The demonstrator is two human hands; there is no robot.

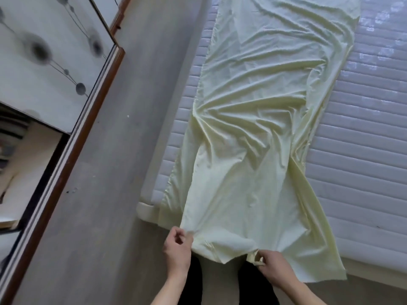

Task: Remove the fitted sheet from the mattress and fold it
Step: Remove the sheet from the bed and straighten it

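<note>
The fitted sheet (pixel 259 139) is spread lengthwise on the mattress (pixel 363 133), running from six toward twelve o'clock. Its near edge is overhung at six. A wardrobe (pixel 44 62) is set at nine, floor (pixel 123 150) between.

A strip of grey floor (pixel 114 172) runs open through the middle of the frame. The wardrobe (pixel 55 84) walls off the left; the mattress (pixel 363 128) fills the right, its right half bare beside the sheet (pixel 259 128).

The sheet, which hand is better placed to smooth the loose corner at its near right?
Probably the right hand: it pinches the sheet hem nearest that corner; the left hand grips the opposite side.
</note>
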